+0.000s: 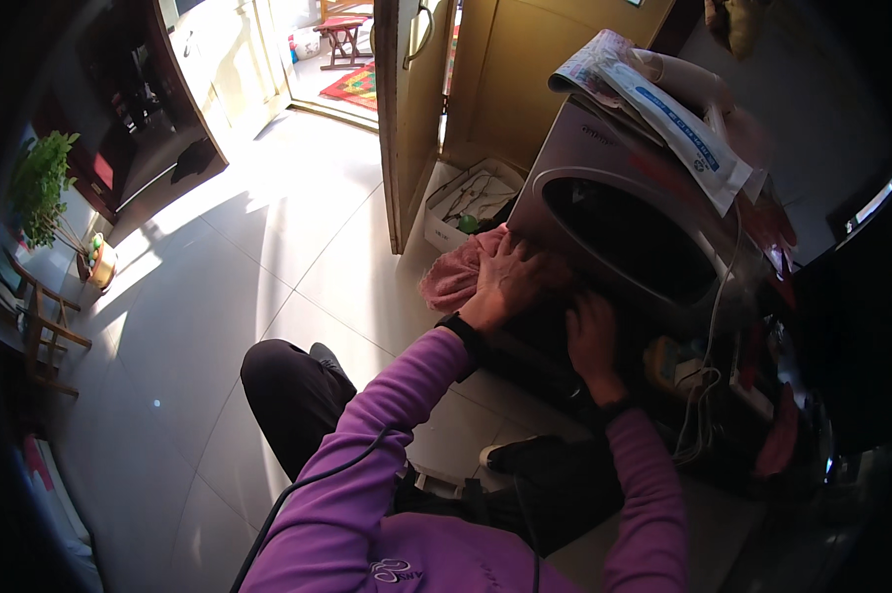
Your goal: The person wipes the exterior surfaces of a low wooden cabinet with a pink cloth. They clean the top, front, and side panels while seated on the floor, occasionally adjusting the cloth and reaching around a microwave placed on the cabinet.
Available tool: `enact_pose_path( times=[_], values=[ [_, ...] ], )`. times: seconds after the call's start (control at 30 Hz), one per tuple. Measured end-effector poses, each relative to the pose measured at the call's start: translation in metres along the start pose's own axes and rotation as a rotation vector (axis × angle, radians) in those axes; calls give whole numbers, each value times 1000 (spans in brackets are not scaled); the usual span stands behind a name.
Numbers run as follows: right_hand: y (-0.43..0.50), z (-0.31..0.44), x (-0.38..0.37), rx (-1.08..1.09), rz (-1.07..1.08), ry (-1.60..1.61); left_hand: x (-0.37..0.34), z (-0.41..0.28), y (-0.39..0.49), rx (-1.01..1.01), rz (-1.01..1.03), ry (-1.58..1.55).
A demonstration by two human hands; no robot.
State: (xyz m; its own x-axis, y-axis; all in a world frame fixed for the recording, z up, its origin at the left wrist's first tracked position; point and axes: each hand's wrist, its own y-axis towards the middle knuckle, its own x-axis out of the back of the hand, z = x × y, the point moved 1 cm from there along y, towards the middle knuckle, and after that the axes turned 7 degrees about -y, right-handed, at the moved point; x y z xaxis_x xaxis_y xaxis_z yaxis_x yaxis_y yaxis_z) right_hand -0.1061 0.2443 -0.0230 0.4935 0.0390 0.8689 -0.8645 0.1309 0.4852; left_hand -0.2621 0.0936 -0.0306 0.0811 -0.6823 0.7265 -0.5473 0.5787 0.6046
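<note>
A pink cloth (457,273) lies at the left edge of a dark cabinet surface, beside a grey appliance (538,215) with a dark oval front. My left hand (507,278) presses on the cloth with its fingers spread, close to the appliance's lower corner. Further right, my right hand (593,337) rests near the cabinet's front edge below the appliance; its fingertips lie in shadow, and whether they touch anything is hard to tell. On top of the appliance are a plastic packet (679,130) with blue print and other folded items.
An open wooden door (409,126) stands behind a white box (446,222) with cords and a green ball. White cables (701,400) hang by a yellow object (661,359) at right. A black screen (853,333) is at far right; a potted plant (99,263) and wooden chair (46,333) stand left.
</note>
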Motion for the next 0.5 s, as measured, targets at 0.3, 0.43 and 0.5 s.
enact_pose_path(
  times=[0.3,0.43,0.5],
  values=[
    [-5,3,0,-44,34,-36,20,54,-38,481,69,-560],
    [-3,4,1,-42,89,-7,5,80,-96,883,-21,-1349],
    [-2,4,2,-25,100,-8,-9,67,-136,1065,-85,-1558]
  ],
)
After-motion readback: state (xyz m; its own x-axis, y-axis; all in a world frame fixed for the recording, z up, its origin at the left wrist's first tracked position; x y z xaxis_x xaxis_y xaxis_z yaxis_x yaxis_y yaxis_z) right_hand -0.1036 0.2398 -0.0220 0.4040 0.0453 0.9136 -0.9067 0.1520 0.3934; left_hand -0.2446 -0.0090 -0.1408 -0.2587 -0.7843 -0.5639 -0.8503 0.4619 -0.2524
